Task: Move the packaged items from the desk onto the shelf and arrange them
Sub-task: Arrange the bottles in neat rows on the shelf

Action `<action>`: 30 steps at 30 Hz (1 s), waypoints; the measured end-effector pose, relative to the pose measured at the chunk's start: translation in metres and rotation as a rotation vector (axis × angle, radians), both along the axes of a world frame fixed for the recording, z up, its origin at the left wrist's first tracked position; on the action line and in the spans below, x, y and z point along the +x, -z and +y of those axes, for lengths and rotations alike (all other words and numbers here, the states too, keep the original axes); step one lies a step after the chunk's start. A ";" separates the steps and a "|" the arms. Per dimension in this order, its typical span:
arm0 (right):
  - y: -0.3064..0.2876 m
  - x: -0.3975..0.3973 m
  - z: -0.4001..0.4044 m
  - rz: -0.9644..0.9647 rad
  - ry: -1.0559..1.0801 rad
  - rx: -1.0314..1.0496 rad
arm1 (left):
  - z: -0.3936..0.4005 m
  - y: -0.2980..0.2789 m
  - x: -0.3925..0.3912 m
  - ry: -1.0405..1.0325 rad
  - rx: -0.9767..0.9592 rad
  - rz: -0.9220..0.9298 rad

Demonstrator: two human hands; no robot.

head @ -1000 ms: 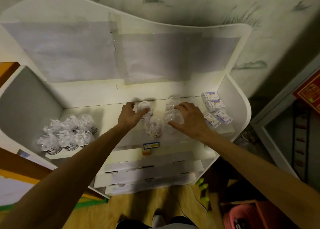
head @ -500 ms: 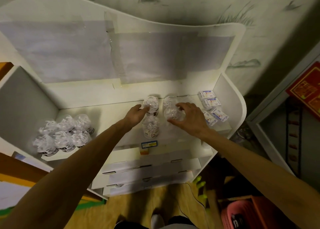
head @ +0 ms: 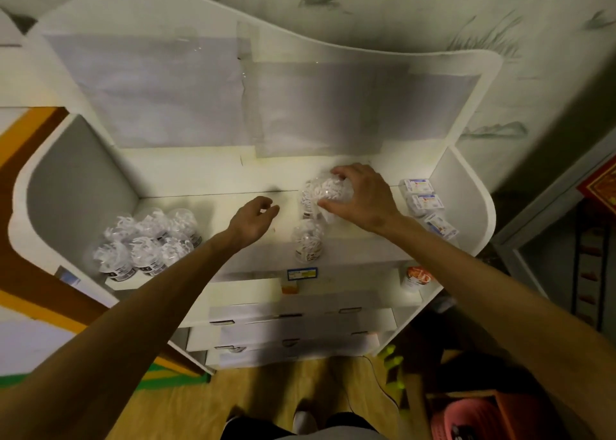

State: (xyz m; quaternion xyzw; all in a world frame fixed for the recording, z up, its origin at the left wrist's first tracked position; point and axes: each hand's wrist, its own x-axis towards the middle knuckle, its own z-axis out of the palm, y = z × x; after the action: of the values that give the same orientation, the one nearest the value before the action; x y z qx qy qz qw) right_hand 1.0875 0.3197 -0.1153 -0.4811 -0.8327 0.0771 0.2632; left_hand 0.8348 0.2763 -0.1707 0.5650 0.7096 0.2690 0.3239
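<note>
Standing against the wall, the shelf (head: 206, 186) is a white unit with curved side panels, its top board running left to right and open toward the person; the board's left end ends at the grey side wall, its right end at the white one, and its front edge carries a small label (head: 302, 274); bare board lies between the left cluster and the middle jars; six jars (head: 146, 243) stand upright and packed together at the left end; the right hand (head: 361, 198) curls its fingers round a jar (head: 328, 191) from above, the jar tilted, its long axis leaning toward the left, just over a second jar standing behind the front one; the front jar (head: 307, 241) stands upright near the front edge; the left hand (head: 255, 219) hovers above the bare board, fingers loosely curled, holding nothing; small boxes (head: 425, 203) lie in a row along the right wall.
</note>
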 end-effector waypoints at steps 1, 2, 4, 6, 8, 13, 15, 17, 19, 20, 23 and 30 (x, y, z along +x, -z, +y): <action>-0.003 -0.004 0.002 0.035 -0.010 0.013 | -0.002 -0.001 -0.004 -0.018 0.009 -0.001; -0.005 -0.009 0.002 0.073 -0.026 0.016 | -0.004 -0.001 -0.008 -0.040 0.019 -0.006; -0.007 -0.022 0.003 0.116 -0.063 -0.016 | -0.010 -0.001 -0.015 -0.083 0.044 -0.023; -0.004 -0.038 0.003 0.081 -0.098 -0.064 | -0.015 -0.002 -0.019 -0.102 0.067 -0.013; 0.003 -0.055 0.006 -0.003 -0.136 -0.097 | -0.018 -0.005 -0.023 -0.108 0.075 0.012; 0.026 -0.083 0.014 -0.258 -0.226 -0.140 | -0.028 -0.008 -0.039 -0.018 -0.026 0.165; 0.032 -0.088 0.018 -0.304 -0.241 -0.154 | -0.031 -0.009 -0.044 0.011 -0.047 0.229; 0.031 -0.092 0.025 -0.338 -0.241 -0.159 | -0.034 -0.010 -0.042 0.010 -0.036 0.216; 0.025 -0.097 0.031 -0.401 -0.262 -0.157 | -0.036 -0.010 -0.036 0.013 -0.028 0.191; 0.022 -0.100 0.033 -0.432 -0.285 -0.164 | -0.038 -0.009 -0.032 0.013 -0.030 0.176; 0.013 -0.111 0.035 -0.497 -0.360 -0.277 | -0.044 -0.004 -0.021 -0.006 -0.102 0.054; 0.012 -0.121 0.045 -0.716 -0.390 -0.133 | -0.046 -0.001 -0.005 -0.020 -0.142 0.011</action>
State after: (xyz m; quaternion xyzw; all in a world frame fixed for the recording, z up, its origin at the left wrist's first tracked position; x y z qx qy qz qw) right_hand 0.9661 0.3643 -0.1275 -0.3266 -0.9404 0.0071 -0.0944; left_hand 0.8299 0.2308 -0.1697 0.5351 0.7341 0.2182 0.3566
